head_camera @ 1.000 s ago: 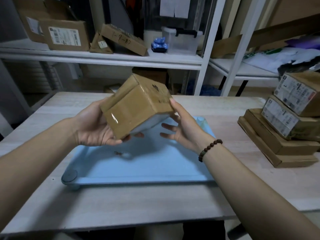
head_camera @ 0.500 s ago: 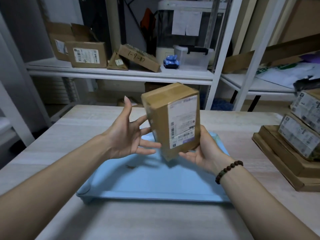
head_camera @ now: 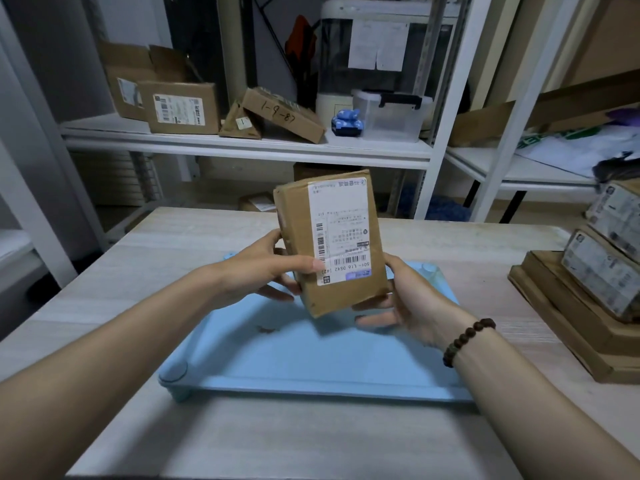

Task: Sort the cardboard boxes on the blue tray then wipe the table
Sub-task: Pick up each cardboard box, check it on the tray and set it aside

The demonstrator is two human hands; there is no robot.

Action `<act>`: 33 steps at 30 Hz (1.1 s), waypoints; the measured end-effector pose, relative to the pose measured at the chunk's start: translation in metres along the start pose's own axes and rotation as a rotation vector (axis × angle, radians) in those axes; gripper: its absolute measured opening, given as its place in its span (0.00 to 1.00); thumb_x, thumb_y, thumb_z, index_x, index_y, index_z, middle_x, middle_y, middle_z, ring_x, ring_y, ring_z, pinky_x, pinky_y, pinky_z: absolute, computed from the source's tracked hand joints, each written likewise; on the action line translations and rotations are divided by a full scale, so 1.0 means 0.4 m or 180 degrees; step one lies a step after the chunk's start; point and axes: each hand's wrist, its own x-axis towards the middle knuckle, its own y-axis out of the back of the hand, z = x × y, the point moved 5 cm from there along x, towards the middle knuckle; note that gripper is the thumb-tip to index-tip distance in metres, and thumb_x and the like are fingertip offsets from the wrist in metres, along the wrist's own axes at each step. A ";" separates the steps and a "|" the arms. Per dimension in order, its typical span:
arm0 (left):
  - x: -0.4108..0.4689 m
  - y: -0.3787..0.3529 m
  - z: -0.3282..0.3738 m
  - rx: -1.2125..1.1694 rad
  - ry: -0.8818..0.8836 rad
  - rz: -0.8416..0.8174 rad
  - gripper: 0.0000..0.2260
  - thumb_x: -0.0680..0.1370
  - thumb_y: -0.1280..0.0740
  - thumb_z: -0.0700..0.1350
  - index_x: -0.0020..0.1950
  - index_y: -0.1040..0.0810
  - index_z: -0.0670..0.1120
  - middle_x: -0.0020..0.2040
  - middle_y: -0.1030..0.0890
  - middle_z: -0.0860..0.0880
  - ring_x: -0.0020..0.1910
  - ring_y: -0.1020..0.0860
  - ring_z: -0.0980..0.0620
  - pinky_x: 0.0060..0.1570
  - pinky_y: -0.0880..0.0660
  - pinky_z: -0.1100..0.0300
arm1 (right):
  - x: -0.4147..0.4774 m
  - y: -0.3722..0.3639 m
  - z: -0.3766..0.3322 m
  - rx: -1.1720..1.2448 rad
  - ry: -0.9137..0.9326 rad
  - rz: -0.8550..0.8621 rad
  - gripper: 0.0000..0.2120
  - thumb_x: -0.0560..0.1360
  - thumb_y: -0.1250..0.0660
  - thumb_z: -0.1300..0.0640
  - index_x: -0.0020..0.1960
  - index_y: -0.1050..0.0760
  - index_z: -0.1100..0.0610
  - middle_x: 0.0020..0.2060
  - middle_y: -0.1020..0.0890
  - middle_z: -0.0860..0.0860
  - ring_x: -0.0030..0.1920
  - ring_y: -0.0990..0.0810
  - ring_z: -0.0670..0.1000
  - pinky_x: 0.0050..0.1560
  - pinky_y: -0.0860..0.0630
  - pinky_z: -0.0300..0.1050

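I hold a brown cardboard box (head_camera: 298, 237) upright above the blue tray (head_camera: 311, 362), its white shipping label facing me upside down. My left hand (head_camera: 263, 271) grips the box's left side, thumb across the label's lower corner. My right hand (head_camera: 408, 303) supports its lower right edge from below and behind; a beaded bracelet is on that wrist. The tray lies flat on the wooden table (head_camera: 277, 441) with nothing on it but a small dark speck.
A stack of several cardboard boxes (head_camera: 595, 292) stands on the table at the right edge. Behind the table, white shelves (head_camera: 249, 147) carry more boxes, a clear plastic tub and a small blue toy.
The box turned from lying tilted between both palms to standing upright with its label toward me. My left hand, briefly off it, has closed on its left side again.
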 end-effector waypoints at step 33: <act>-0.031 0.018 0.031 0.0309 -0.0728 -0.0258 0.37 0.67 0.21 0.31 0.70 0.29 0.54 0.64 0.20 0.54 0.63 0.22 0.56 0.55 0.22 0.61 | -0.003 -0.007 -0.039 -0.0651 0.1350 -0.1015 0.54 0.60 0.21 0.66 0.76 0.43 0.42 0.68 0.26 0.51 0.71 0.29 0.50 0.69 0.27 0.47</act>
